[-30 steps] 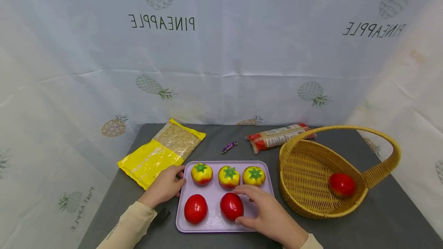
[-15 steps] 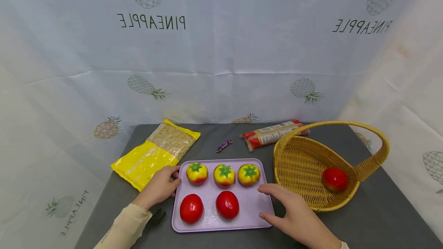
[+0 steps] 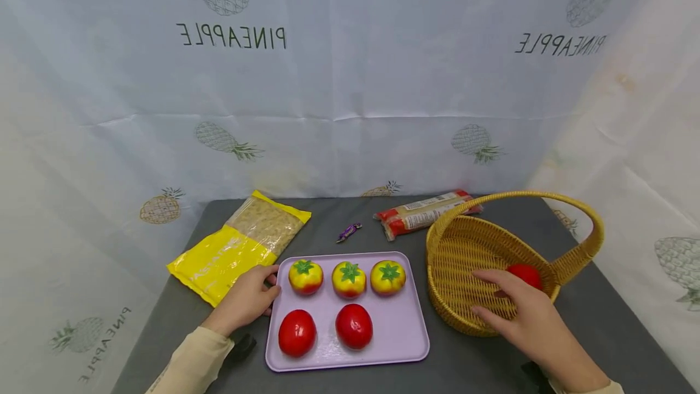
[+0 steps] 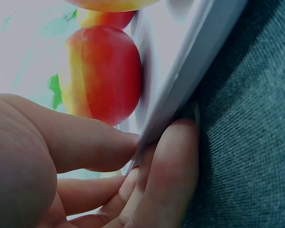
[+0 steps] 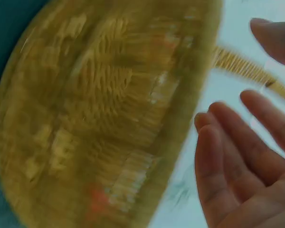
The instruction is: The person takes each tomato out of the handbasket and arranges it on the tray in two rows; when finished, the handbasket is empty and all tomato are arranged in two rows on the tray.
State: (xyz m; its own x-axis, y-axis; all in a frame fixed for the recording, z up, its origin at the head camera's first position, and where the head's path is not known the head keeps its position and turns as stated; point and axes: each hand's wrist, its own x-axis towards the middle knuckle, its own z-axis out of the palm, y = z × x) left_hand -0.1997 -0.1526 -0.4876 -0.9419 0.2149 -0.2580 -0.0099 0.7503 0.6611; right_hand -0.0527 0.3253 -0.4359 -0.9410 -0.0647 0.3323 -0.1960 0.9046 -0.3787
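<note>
My left hand (image 3: 247, 298) pinches the left rim of the lilac tray (image 3: 401, 333); in the left wrist view the thumb (image 4: 102, 145) lies on the rim and fingers curl below it. Along the tray's back row sit three yellow-and-red fruits (image 3: 349, 279) with green leafy tops. Two glossy red fruits, the left one (image 3: 298, 333) and the right one (image 3: 353, 326), sit in front. My right hand (image 3: 538, 321) hovers over the wicker basket (image 3: 456, 266), fingers spread and holding nothing. It partly hides a red fruit (image 3: 526, 275) inside.
A yellow pasta bag (image 3: 235, 254) lies behind my left hand. A small purple-wrapped candy (image 3: 349, 233) and a red-ended packet of noodles (image 3: 423, 214) lie at the back of the dark table (image 3: 328, 205). The basket's tall handle (image 3: 590, 224) arches over its opening.
My right hand has moved right, from beside the right red fruit on the tray to over the basket, carrying nothing. My left hand stays at the tray rim. The head view has shifted slightly.
</note>
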